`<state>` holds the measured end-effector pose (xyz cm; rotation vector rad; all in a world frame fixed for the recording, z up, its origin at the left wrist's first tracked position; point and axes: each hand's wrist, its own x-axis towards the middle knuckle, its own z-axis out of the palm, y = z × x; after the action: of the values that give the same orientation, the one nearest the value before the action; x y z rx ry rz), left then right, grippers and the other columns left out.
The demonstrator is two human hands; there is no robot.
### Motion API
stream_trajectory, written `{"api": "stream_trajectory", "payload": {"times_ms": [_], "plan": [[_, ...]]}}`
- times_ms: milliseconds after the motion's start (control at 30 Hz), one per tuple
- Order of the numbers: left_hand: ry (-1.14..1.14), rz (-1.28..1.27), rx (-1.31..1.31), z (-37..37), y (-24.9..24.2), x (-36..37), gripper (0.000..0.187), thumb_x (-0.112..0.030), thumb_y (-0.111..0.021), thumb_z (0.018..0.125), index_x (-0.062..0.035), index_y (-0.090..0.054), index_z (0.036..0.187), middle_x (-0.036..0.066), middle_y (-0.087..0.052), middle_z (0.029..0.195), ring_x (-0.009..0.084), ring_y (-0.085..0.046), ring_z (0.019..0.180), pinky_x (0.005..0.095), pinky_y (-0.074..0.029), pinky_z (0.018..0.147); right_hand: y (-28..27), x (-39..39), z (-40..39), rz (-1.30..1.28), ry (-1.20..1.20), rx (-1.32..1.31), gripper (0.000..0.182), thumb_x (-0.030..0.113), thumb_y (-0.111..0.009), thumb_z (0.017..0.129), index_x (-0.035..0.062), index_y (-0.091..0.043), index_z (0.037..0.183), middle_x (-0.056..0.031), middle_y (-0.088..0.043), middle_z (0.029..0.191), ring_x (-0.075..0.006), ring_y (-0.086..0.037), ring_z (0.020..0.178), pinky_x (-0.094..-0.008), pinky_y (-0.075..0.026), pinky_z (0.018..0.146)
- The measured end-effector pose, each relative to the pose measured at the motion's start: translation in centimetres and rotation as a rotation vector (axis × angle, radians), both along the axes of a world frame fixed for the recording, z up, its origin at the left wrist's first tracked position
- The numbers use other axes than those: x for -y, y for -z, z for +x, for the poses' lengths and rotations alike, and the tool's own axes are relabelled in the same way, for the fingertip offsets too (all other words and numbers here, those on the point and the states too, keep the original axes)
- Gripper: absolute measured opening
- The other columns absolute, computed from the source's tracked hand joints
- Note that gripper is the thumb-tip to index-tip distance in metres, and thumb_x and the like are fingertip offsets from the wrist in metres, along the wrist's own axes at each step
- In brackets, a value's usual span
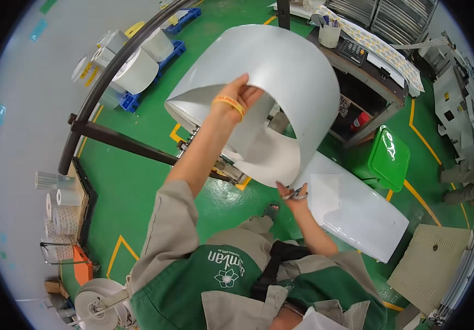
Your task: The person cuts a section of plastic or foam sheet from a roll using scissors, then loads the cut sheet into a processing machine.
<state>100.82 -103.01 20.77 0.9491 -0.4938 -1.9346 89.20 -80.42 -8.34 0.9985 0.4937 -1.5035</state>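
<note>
A wide white sheet (pixel 286 58) with a slight sheen curls into a large loop in front of me. My left hand (pixel 238 98) reaches up and grips the loop's near edge, the fingers tucked inside. A yellow band circles that wrist. Lower down, my right hand (pixel 296 199) is closed around small metal scissors (pixel 295 193), right by the sheet's lower edge. A long glossy stretch of white sheet (pixel 358 220) slopes away to the right of this hand. Part of a metal machine (pixel 228 169) shows behind the loop, mostly hidden by it.
A curved dark metal bar (pixel 105 77) crosses the left side. Large white rolls (pixel 138 71) rest on blue pallets (pixel 162 60) beyond it. To the right stand a green bin (pixel 388 159) and a desk (pixel 382 91) with a calculator (pixel 352 51) and pen cup (pixel 329 36).
</note>
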Motion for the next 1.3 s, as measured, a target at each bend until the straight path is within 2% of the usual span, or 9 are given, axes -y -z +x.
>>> {"api": "stream_trajectory", "payload": {"times_ms": [100,267,367,433,567,800,933,1033,1300], "plan": [[0.006,-0.055,0.036,0.4,-4.9,-1.5,0.016,-0.006,-0.058,0.079,0.0012,-0.051,0.09,0.015,-0.058,0.092,0.0266,-0.058,0.089,0.035,-0.051,0.082,2.2,1.1,-1.9,-0.123,0.146,0.006,0.071,0.041,-0.058,0.078,-0.0039,-0.022,0.119,-0.0196,-0.043,0.109,-0.0419,-0.046,0.104,-0.0512,-0.044,0.085],[0.055,-0.209,0.031,1.7,-8.8,-4.3,0.019,-0.009,-0.053,0.083,0.0067,-0.048,0.093,0.019,-0.057,0.096,0.0285,-0.059,0.089,0.0353,-0.051,0.082,5.5,-0.4,-10.3,-0.353,0.128,-0.382,0.023,0.004,-0.06,0.077,-0.0058,-0.048,0.094,-0.014,-0.056,0.09,-0.0213,-0.056,0.084,-0.03,-0.05,0.074],[0.086,-0.282,-0.059,2.5,-9.8,-6.8,0.019,-0.008,-0.052,0.083,0.0072,-0.048,0.093,0.019,-0.056,0.097,0.0282,-0.058,0.091,0.0364,-0.05,0.083,-4.6,-2.6,-14.2,-0.139,0.421,-0.361,0.011,0.005,-0.06,0.077,-0.0024,-0.054,0.084,-0.0116,-0.057,0.079,-0.018,-0.056,0.077,-0.029,-0.049,0.07],[0.159,-0.3,-0.156,3.1,-9.3,-8.0,0.018,-0.007,-0.052,0.082,0.0073,-0.048,0.093,0.019,-0.056,0.096,0.0279,-0.058,0.09,0.0372,-0.049,0.083,-7.5,-7.1,-19.2,-0.54,0.185,-0.928,0.012,0.01,-0.06,0.079,-0.0009,-0.056,0.079,-0.0101,-0.058,0.073,-0.0175,-0.056,0.073,-0.0289,-0.048,0.069],[-0.291,-0.113,-0.26,5.3,1.6,-3.7,0.022,-0.001,-0.055,0.077,0.0101,-0.046,0.094,0.018,-0.054,0.095,0.0262,-0.057,0.086,0.0376,-0.051,0.078,-19.4,-17.7,-25.3,-0.051,0.332,-1.347,0.018,0.018,-0.061,0.08,0.0023,-0.055,0.073,-0.0081,-0.058,0.065,-0.0124,-0.052,0.057,-0.0241,-0.043,0.052],[-0.204,-0.107,-0.142,6.0,6.5,1.6,0.022,0.001,-0.053,0.079,0.0029,-0.047,0.1,0.015,-0.055,0.097,0.0275,-0.057,0.087,0.0414,-0.051,0.076,-21.7,-28.2,-29.9,0.21,0.349,-1.804,0.014,0.013,-0.06,0.081,0.0016,-0.058,0.073,-0.0055,-0.054,0.062,-0.0125,-0.053,0.062,-0.0226,-0.047,0.058],[-0.165,-0.148,-0.096,6.1,1.1,2.1,0.022,0.003,-0.053,0.079,0.0065,-0.046,0.099,0.018,-0.052,0.102,0.0285,-0.054,0.095,0.0376,-0.047,0.087,-23.0,-25.6,-25.3,0.076,0.361,-1.62,0.015,0.005,-0.062,0.077,-0.006,-0.058,0.086,-0.014,-0.061,0.083,-0.0168,-0.059,0.074,-0.0246,-0.051,0.069],[-0.14,-0.221,-0.114,6.0,-2.1,0.6,0.021,0.004,-0.053,0.078,0.0091,-0.045,0.096,0.02,-0.051,0.1,0.03,-0.054,0.095,0.0392,-0.046,0.089,-23.3,-25.0,-22.9,0.249,0.445,-1.494,0.014,0.006,-0.066,0.074,0.0051,-0.056,0.064,-0.0115,-0.061,0.077,-0.016,-0.06,0.071,-0.0236,-0.052,0.066],[-0.107,-0.093,-0.069,3.1,8.2,-2.4,0.011,-0.003,-0.056,0.078,-0.0017,-0.05,0.087,0.007,-0.054,0.083,0.0201,-0.054,0.074,0.0336,-0.051,0.068,-23.3,-29.2,-26.9,0.181,0.475,-1.566,0.019,0.009,-0.064,0.075,-0.0062,-0.056,0.084,-0.014,-0.06,0.085,-0.0179,-0.059,0.076,-0.0236,-0.051,0.071]]}}
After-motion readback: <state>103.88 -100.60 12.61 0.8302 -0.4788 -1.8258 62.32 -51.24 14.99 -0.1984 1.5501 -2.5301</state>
